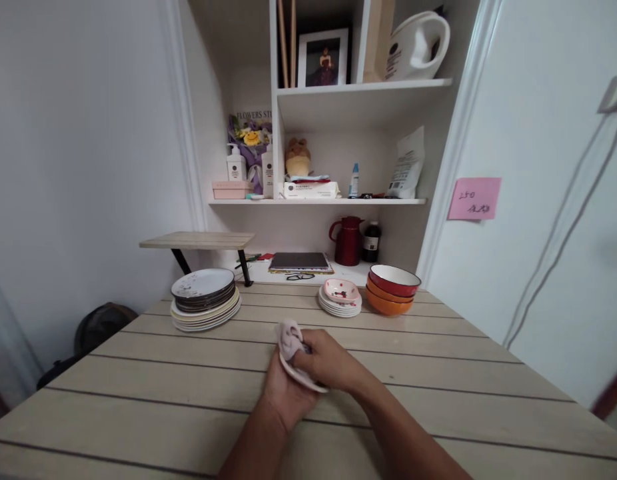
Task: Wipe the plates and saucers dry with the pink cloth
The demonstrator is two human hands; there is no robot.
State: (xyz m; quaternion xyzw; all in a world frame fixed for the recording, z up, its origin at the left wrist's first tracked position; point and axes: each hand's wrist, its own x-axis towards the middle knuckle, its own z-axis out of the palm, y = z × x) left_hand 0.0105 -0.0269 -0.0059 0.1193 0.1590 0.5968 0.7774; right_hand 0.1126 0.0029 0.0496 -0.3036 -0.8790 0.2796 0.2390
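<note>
Both my hands meet over the middle of the wooden table (438, 373). My left hand (283, 397) is underneath, its fingers closed round a small pale dish (308, 385) of which only the rim shows. My right hand (328, 363) lies on top of the dish, closed on a crumpled pinkish cloth (288, 337) that sticks out above the fingers. The inside of the dish is hidden by the cloth and my right hand.
A stack of large plates (206, 303) sits at the back left, a stack of small patterned dishes (340, 300) and stacked red and orange bowls (391, 288) at the back right. Behind stand a low wooden riser (198, 240), a red jug (347, 241) and filled shelves.
</note>
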